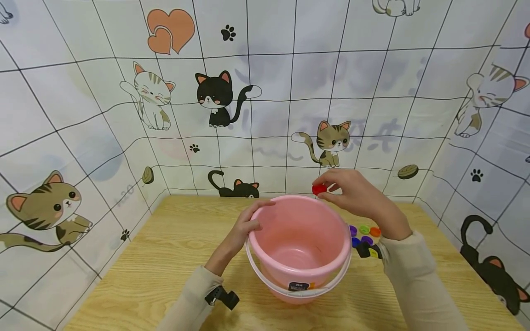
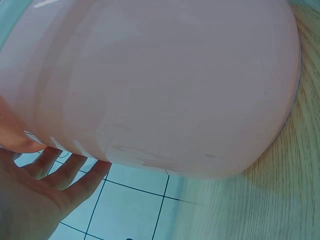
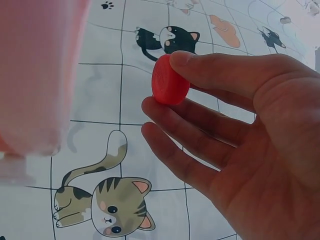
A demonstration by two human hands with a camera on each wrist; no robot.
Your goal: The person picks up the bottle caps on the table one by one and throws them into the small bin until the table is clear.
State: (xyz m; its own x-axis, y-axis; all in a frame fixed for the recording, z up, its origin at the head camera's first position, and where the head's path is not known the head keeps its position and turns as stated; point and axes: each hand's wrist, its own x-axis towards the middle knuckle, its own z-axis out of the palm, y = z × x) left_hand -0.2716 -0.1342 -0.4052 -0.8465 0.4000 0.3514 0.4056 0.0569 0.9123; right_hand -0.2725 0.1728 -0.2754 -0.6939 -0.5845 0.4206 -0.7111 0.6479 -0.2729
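A pink bucket (image 1: 298,230) stands on the wooden table, with its white handle (image 1: 285,292) hanging down at the front. My left hand (image 1: 242,230) grips the left side of its rim. In the left wrist view, the fingers of the left hand (image 2: 47,192) lie along the bucket's pink outer wall (image 2: 165,90). My right hand (image 1: 352,193) is raised past the rim's far right side, pinching a small red cap-like disc (image 1: 319,189). The right wrist view has the disc (image 3: 170,80) between the thumb and fingertips of the right hand (image 3: 225,135).
Several small round coloured pieces lie right of the bucket, among them a green one (image 1: 364,229), an orange one (image 1: 375,231) and a purple one (image 1: 366,240). The wooden table (image 1: 165,257) backs onto a cat-printed wall covering (image 1: 273,78).
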